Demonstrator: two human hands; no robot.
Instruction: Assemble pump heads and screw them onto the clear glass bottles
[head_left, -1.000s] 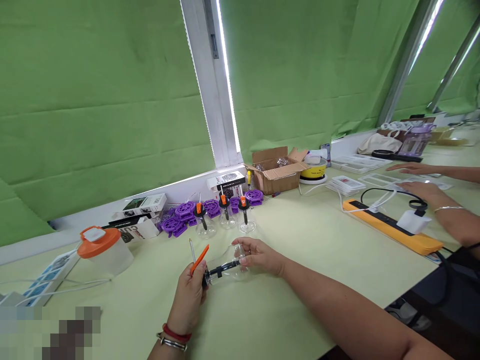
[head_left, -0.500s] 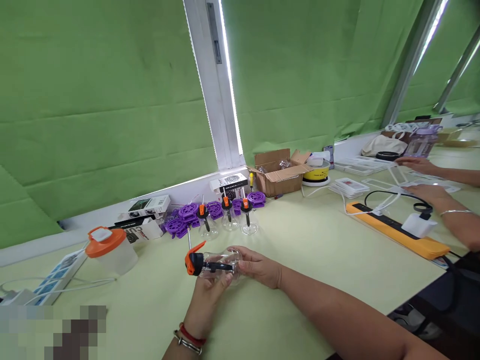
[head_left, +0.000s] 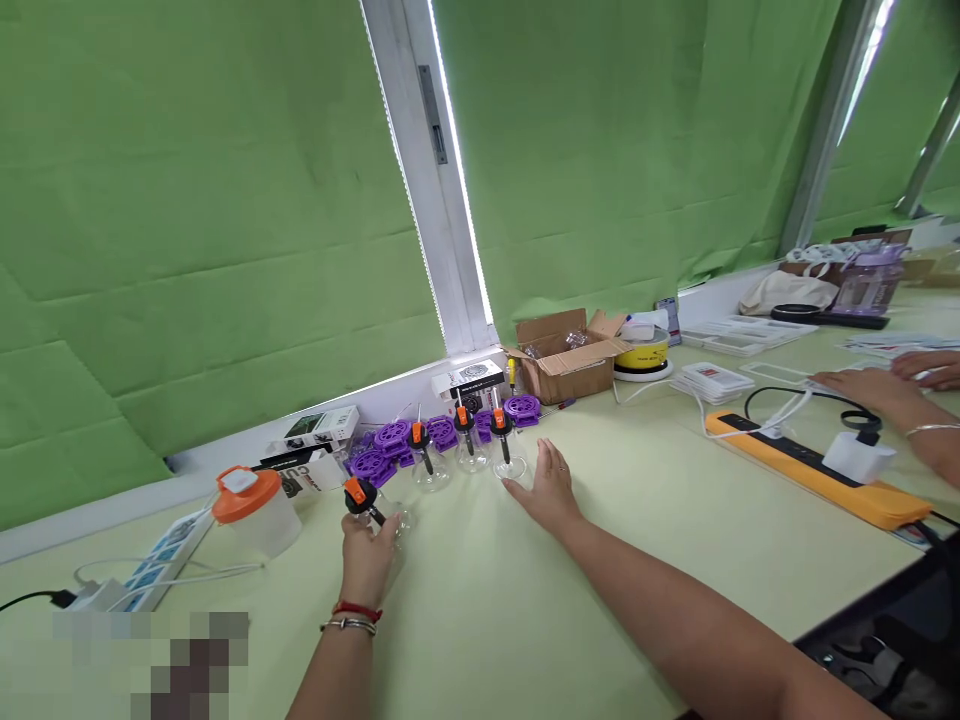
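Note:
My left hand (head_left: 366, 545) is wrapped round a clear bottle (head_left: 405, 520) with a black collar and an orange flip cap; the bottle leans, and fingers hide part of it. My right hand (head_left: 551, 490) is open, fingers spread, close beside the rightmost of three similar clear bottles (head_left: 510, 466). Whether the thumb touches that bottle I cannot tell. The middle bottle (head_left: 471, 455) and the left bottle (head_left: 430, 472) stand upright in the same row. Behind them lie several purple plastic wheel-shaped parts (head_left: 394, 437).
An orange-lidded jug (head_left: 262, 520) and a white power strip (head_left: 169, 560) are at left. Printed boxes (head_left: 469, 378) and an open cardboard box (head_left: 574, 375) line the wall. An orange power strip (head_left: 817, 470) with cables lies right, near another person's hands (head_left: 862, 390).
My left hand has carried the bottle left and tipped it more upright, its orange cap now folded down. My right hand has let go of it and moved forward and right, towards the row.

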